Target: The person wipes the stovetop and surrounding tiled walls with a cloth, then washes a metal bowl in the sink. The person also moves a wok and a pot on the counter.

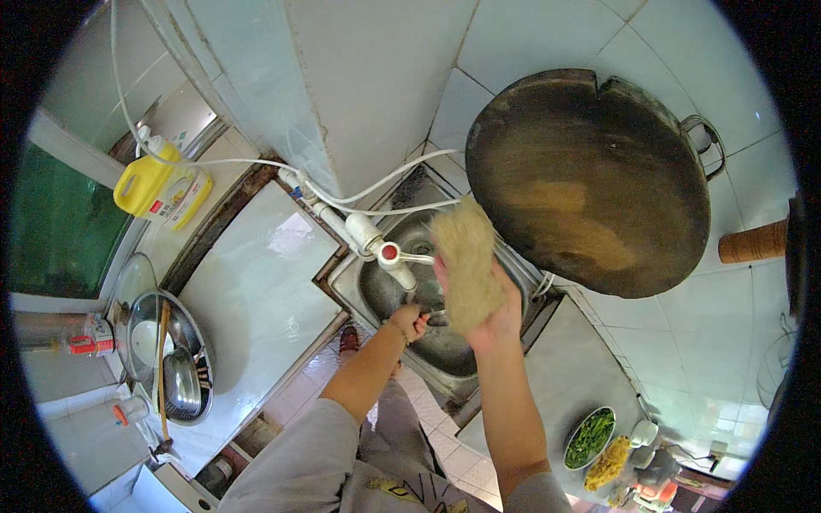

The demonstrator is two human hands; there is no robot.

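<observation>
My right hand point(494, 301) holds a tan, fibrous scrubbing pad point(471, 269), raised above the right part of a stainless steel sink point(442, 353). Lower over the basin is my left hand point(409, 322), its fingers curled around a small shiny metal piece point(437, 315) whose kind I cannot make out. Just above that hand is the spout of a white tap with a red-centred lever point(389, 252). A large dark round wok or pan point(590, 186) with a loop handle is to the right of the sink, in front of the tiled wall.
White hoses point(410, 168) run past the tap. On the left, a yellow jug point(163, 186) stands on a ledge, and a metal basin point(199, 320) holds a lid and bowls. The right counter point(571, 359) bears a bowl of chopped greens point(590, 438) and yellow food point(607, 463).
</observation>
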